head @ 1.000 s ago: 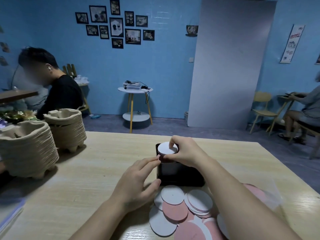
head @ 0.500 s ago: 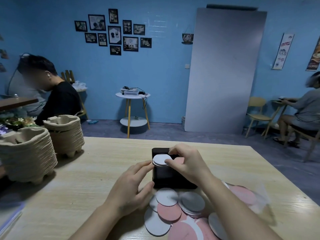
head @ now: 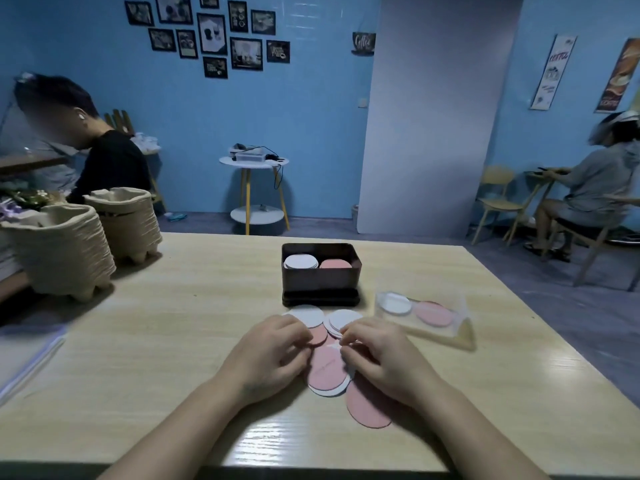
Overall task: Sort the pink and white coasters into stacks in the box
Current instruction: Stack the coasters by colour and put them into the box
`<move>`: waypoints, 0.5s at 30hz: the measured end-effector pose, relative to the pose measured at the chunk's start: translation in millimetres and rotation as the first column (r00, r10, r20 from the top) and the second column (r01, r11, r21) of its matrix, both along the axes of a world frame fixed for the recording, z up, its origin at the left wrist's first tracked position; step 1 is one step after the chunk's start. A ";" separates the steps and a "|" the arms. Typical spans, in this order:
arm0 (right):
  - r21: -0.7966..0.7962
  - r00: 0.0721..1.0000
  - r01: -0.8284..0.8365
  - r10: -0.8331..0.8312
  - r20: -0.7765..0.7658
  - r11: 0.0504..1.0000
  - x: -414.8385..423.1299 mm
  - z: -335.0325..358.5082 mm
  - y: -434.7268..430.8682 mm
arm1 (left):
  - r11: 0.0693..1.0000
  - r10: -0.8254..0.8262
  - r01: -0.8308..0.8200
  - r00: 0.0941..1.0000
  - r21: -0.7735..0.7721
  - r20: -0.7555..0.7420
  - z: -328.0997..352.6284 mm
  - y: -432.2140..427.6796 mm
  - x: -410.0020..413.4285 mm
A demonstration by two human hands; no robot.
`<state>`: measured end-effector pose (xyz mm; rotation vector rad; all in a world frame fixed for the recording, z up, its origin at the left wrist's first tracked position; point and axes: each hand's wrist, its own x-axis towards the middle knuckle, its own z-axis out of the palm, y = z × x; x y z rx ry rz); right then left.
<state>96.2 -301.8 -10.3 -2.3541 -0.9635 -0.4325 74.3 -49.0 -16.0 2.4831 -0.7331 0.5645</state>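
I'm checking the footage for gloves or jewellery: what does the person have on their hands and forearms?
Nothing that shows. The left hand and right hand are bare, with no gloves, rings, watch or bracelet visible. Both forearms are uncovered to the bottom edge of the picture, so no sleeve is in view.

Readable text is scarce, all on the back wall. Small dark sign [head: 363,42] w/ cup shape, left of the grey panel: reads "Coffee" in script. Tall white poster [head: 553,72] at right: slanted red word at top, looks like "coffee" but too blurred to be sure; small print lower down not legible. Brown poster [head: 620,81] at far right edge: word near bottom approx. "COFFEE", blurred. Framed pictures [head: 211,32] at upper left: a couple seem to carry lettering, too small to read. No legible text on the box, coasters, or table items.
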 end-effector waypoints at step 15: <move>-0.161 0.999 0.004 0.003 0.039 0.987 -34.3 -16.1 9.3 | 0.996 0.029 -0.029 1.000 0.083 0.002 -6.4 3.3 -26.5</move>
